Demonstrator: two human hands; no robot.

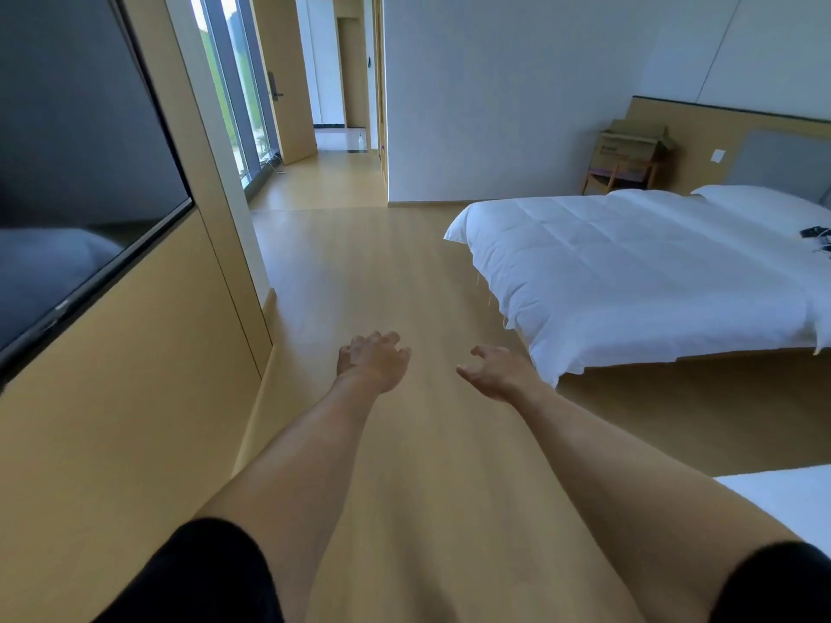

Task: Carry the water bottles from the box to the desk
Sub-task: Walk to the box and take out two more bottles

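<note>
Two bare arms stretch forward in my view, both in short black sleeves (202, 573). I see the left hand (375, 359) held out over the floor, back of the hand up, fingers loosely curled, grasping nothing. The right hand (494, 370) hangs level with it, just beside, thumb side up, fingers relaxed and spread a little, also released. The hands are apart and touch nothing.

Under them I see a light wood floor (359, 272) running ahead to a doorway (332, 83) and a further room. On the left a dark TV screen (81, 141) sits on a tan wall panel (135, 375), with a tall window (234, 83) past it. On the right stands a bed (652, 272) with a white duvet and a pillow (755, 195); small dark items (816, 231) lie on it near the frame edge, too small for me to name. A corner of another white bed (791, 492) shows at lower right.

An open cardboard box (634, 137) rests on a wooden chair (623, 175) in the far corner beside the headboard, well apart from both hands. I cannot tell what is in it. One small bottle (360, 141) stands on the floor in the far room; detail is too blurred. I see no desk from here.
</note>
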